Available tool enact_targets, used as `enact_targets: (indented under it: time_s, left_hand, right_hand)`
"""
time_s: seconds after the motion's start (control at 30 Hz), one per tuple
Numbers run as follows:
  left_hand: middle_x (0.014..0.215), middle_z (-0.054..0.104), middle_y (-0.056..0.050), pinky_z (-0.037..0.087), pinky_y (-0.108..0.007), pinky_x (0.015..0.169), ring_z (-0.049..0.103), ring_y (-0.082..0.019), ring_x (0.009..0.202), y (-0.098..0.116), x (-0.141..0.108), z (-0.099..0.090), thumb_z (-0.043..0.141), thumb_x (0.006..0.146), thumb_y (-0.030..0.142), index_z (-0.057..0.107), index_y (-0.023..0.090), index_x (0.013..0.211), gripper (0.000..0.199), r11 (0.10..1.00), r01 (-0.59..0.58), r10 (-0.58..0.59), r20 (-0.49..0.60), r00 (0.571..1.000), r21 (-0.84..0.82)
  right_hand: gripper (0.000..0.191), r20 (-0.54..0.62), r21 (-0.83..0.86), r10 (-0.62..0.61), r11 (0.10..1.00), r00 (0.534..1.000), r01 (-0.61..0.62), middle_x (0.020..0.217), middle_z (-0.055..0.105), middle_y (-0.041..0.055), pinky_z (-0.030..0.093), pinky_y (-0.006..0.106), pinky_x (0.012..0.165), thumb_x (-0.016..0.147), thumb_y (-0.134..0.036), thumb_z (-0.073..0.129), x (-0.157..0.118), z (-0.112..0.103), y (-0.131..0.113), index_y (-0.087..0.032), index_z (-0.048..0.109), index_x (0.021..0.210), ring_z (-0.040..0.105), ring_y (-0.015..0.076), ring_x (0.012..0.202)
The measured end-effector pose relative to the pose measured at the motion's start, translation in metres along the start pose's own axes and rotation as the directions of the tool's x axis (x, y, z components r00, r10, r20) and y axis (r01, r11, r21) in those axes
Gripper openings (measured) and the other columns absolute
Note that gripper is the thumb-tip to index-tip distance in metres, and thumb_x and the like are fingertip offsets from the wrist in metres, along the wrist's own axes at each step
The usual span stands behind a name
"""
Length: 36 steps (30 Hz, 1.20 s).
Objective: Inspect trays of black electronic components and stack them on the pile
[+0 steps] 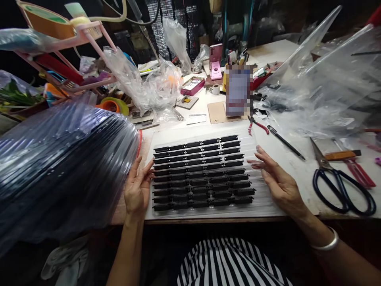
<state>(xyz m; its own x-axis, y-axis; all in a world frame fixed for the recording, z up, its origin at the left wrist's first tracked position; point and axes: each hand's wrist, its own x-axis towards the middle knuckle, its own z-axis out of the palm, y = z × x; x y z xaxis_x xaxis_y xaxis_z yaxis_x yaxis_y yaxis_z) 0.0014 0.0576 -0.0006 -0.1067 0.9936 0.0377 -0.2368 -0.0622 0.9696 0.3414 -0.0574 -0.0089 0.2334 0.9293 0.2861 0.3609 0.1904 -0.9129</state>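
Observation:
Several rows of black toothed strips (202, 174) in clear plastic sleeves lie side by side on a white board (226, 214) in front of me. My left hand (137, 190) is at the left ends of the rows, fingers apart, its fingertips at the sleeve edges. On the right, my right hand (275, 180) is spread beside the clear sleeve ends, its fingers pointing toward the strips. Neither hand is wrapped round anything. To the left of my left hand lies a big pile of similar dark strips in clear plastic (68, 171).
Large scissors (339, 186), a black pen (285, 142) and red-handled pliers (258, 125) lie on the right. Behind the board are a blurred-out upright screen (239, 91), a pink tray (192, 85) and crumpled plastic bags (160, 85). A pink rack (89, 33) stands at back left.

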Motion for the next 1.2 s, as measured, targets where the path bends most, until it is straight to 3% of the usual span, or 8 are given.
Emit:
enact_targets:
  time_s: [0.17, 0.3, 0.53, 0.77, 0.9, 1.1, 1.2]
  left_hand:
    - [0.113, 0.067, -0.009, 0.037, -0.031, 0.101, 0.055, -0.019, 0.115, -0.004, 0.002, 0.003, 0.056, 0.085, 0.028, 0.054, 0.019, 0.122, 0.038, 0.998, 0.011, -0.014, 0.062, 0.998, 0.056]
    - [0.115, 0.066, -0.009, 0.031, -0.035, 0.107, 0.053, -0.020, 0.117, -0.005, 0.002, 0.005, 0.056, 0.086, 0.028, 0.054, 0.018, 0.121, 0.037, 0.997, 0.009, -0.016, 0.083, 0.996, 0.076]
    - [0.113, 0.067, -0.010, 0.029, -0.038, 0.108, 0.054, -0.020, 0.117, -0.003, 0.001, 0.003, 0.055, 0.086, 0.029, 0.052, 0.019, 0.122, 0.038, 0.999, 0.008, -0.012, 0.071, 0.997, 0.046]
    - [0.109, 0.068, -0.010, 0.027, -0.041, 0.109, 0.053, -0.021, 0.118, -0.002, 0.000, 0.000, 0.053, 0.087, 0.028, 0.049, 0.018, 0.124, 0.038, 1.000, 0.002, -0.002, 0.094, 0.996, -0.007]
    - [0.106, 0.070, -0.007, 0.024, -0.038, 0.111, 0.047, -0.020, 0.124, -0.007, 0.001, 0.000, 0.052, 0.088, 0.031, 0.051, 0.019, 0.122, 0.037, 0.995, -0.016, 0.005, 0.104, 0.995, 0.103]
    - [0.125, 0.060, -0.007, 0.032, -0.037, 0.107, 0.049, -0.021, 0.122, -0.006, -0.001, 0.006, 0.054, 0.086, 0.036, 0.052, 0.023, 0.123, 0.040, 0.932, -0.007, -0.053, 0.156, 0.986, 0.363]
    - [0.132, 0.053, -0.006, 0.025, -0.035, 0.111, 0.041, -0.021, 0.128, 0.000, -0.016, 0.006, 0.055, 0.085, 0.035, 0.052, 0.024, 0.125, 0.042, 0.877, -0.060, -0.015, 0.152, 0.988, 0.477]
  right_hand:
    - [0.041, 0.029, -0.170, 0.020, 0.985, 0.999, -0.015, 0.144, 0.039, -0.0002, 0.017, 0.043, 0.115, 0.089, -0.020, 0.043, 0.002, -0.005, 0.006, -0.029, 0.049, 0.128, 0.028, 0.0215, 0.135]
    - [0.040, 0.041, -0.223, 0.035, 0.974, 0.999, -0.025, 0.143, 0.041, -0.0003, 0.017, 0.044, 0.115, 0.088, -0.023, 0.044, 0.003, -0.007, 0.008, -0.028, 0.050, 0.127, 0.029, 0.0221, 0.135]
    - [0.039, 0.025, -0.175, 0.089, 0.981, 0.996, -0.083, 0.143, 0.041, -0.0033, 0.016, 0.049, 0.115, 0.087, -0.031, 0.048, 0.001, -0.005, 0.007, -0.031, 0.051, 0.125, 0.032, 0.0255, 0.133]
    - [0.039, 0.012, -0.177, 0.151, 0.973, 0.988, -0.147, 0.142, 0.042, -0.0059, 0.017, 0.043, 0.116, 0.086, -0.036, 0.050, -0.001, -0.005, 0.002, -0.034, 0.052, 0.125, 0.034, 0.0251, 0.132]
    - [0.040, 0.042, -0.271, 0.140, 0.955, 0.989, -0.123, 0.141, 0.043, -0.0048, 0.018, 0.041, 0.116, 0.087, -0.033, 0.047, 0.001, -0.004, 0.006, -0.035, 0.050, 0.127, 0.036, 0.0243, 0.131]
    - [0.046, 0.056, -0.452, -0.005, 0.892, 0.998, 0.030, 0.136, 0.048, 0.0050, 0.025, 0.056, 0.109, 0.086, -0.023, 0.038, 0.006, 0.003, 0.020, -0.027, 0.048, 0.131, 0.039, 0.0275, 0.129]
    - [0.046, 0.016, -0.385, 0.065, 0.921, 0.998, -0.054, 0.140, 0.045, 0.0031, 0.023, 0.053, 0.111, 0.088, -0.026, 0.040, -0.002, 0.003, 0.012, -0.028, 0.045, 0.133, 0.036, 0.0252, 0.131]
